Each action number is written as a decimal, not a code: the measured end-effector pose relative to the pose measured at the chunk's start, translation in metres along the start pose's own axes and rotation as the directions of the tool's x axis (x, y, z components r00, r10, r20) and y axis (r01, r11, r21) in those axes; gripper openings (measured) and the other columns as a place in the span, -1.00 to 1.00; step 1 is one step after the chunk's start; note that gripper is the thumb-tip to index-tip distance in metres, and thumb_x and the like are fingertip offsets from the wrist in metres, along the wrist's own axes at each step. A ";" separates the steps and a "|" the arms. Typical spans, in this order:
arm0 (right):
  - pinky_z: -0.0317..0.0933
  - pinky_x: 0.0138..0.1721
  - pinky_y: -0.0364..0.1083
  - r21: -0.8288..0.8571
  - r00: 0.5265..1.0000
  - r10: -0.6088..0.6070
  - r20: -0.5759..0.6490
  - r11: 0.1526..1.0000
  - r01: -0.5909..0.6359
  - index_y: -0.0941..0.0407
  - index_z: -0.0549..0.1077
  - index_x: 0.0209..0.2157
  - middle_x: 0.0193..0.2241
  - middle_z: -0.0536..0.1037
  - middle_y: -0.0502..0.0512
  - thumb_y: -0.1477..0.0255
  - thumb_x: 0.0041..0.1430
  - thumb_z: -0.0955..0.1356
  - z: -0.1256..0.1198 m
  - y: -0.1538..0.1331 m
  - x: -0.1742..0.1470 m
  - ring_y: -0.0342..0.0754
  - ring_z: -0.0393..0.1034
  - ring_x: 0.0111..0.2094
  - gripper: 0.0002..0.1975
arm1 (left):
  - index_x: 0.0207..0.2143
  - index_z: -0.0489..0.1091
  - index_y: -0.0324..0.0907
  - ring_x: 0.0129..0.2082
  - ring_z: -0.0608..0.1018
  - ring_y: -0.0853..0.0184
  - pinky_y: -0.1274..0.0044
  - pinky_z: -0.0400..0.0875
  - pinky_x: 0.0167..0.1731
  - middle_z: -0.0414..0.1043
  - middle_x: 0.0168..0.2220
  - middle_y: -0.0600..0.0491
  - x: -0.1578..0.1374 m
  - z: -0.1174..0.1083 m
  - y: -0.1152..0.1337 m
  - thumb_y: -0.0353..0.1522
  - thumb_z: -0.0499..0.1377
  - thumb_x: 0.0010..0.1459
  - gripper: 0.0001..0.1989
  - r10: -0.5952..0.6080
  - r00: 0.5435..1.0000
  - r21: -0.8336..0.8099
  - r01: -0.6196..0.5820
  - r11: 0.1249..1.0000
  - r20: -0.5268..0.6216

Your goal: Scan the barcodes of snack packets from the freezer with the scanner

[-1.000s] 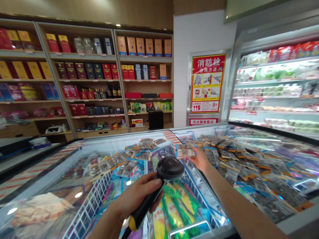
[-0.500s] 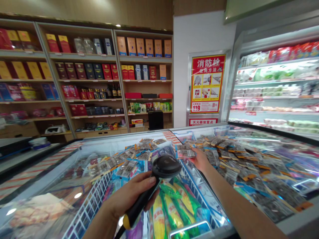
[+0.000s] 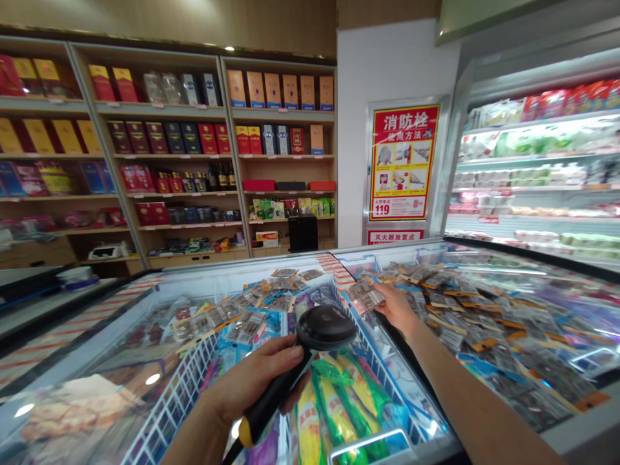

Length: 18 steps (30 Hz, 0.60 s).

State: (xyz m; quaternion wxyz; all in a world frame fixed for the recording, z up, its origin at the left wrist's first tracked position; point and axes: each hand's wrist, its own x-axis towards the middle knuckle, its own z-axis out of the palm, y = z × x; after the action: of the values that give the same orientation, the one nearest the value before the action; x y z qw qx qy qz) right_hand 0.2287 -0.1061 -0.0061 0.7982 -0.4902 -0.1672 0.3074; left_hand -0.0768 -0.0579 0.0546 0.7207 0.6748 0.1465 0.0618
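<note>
A black barcode scanner (image 3: 325,326) with a yellow-tipped handle is gripped in my left hand (image 3: 264,371). Its head points away from me, toward my right hand. My right hand (image 3: 394,307) pinches the right edge of a small flat snack packet (image 3: 364,297), tilted above the freezer's middle rim. Below the scanner, a white wire basket (image 3: 382,368) holds corn packs (image 3: 334,410) in green and yellow wrapping. Similar snack packets (image 3: 245,328) lie along the basket's left and far side. Many more packets (image 3: 465,310) are heaped on the right freezer's glass.
The chest freezer's striped rim (image 3: 336,268) runs between its two sections. Wooden shelves (image 3: 165,158) with boxes and bottles stand behind. A red poster (image 3: 405,165) hangs on the pillar, and a lit refrigerated display (image 3: 533,161) is at the right.
The packet in my right hand has turned and tilted, with its near edge lower. My right hand has shifted slightly right. The scanner has moved very little.
</note>
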 end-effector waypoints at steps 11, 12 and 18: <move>0.09 -0.63 -0.24 -0.090 0.997 0.021 -0.076 0.996 -0.028 0.13 0.27 -0.55 -0.71 0.36 -0.11 0.41 -0.20 0.34 0.004 0.001 -0.006 -0.23 0.22 -0.67 -0.86 | -0.40 0.22 -0.25 -0.69 0.31 0.53 0.67 0.12 -0.67 0.26 -0.59 0.08 0.005 0.006 -0.001 -0.13 0.08 -0.05 -0.66 0.002 1.000 -0.025 -0.002 1.000 0.013; 0.08 -0.64 -0.24 -0.094 0.997 0.022 -0.080 0.995 -0.029 0.13 0.27 -0.55 -0.71 0.35 -0.11 0.41 -0.20 0.34 0.004 0.001 -0.006 -0.23 0.21 -0.68 -0.86 | -0.40 0.22 -0.25 -0.69 0.31 0.52 0.67 0.12 -0.67 0.26 -0.59 0.08 0.005 0.007 -0.001 -0.13 0.08 -0.06 -0.65 0.000 1.000 -0.023 0.000 1.000 0.008; 0.08 -0.66 -0.23 -0.120 0.997 -0.044 -0.069 0.992 0.036 0.12 0.27 -0.56 -0.72 0.37 -0.08 0.40 -0.23 0.35 0.002 0.005 -0.002 -0.21 0.22 -0.68 -0.84 | -0.37 0.22 -0.25 -0.68 0.31 0.52 0.66 0.12 -0.66 0.27 -0.59 0.09 0.006 0.008 -0.001 -0.13 0.08 -0.05 -0.65 0.002 1.000 -0.005 -0.002 1.000 0.006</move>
State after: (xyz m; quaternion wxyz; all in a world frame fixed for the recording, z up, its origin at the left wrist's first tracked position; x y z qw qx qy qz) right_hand 0.2248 -0.1041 -0.0098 0.7791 -0.5441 -0.1664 0.2633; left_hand -0.0690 -0.0642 0.0531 0.7226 0.6735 0.1433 0.0607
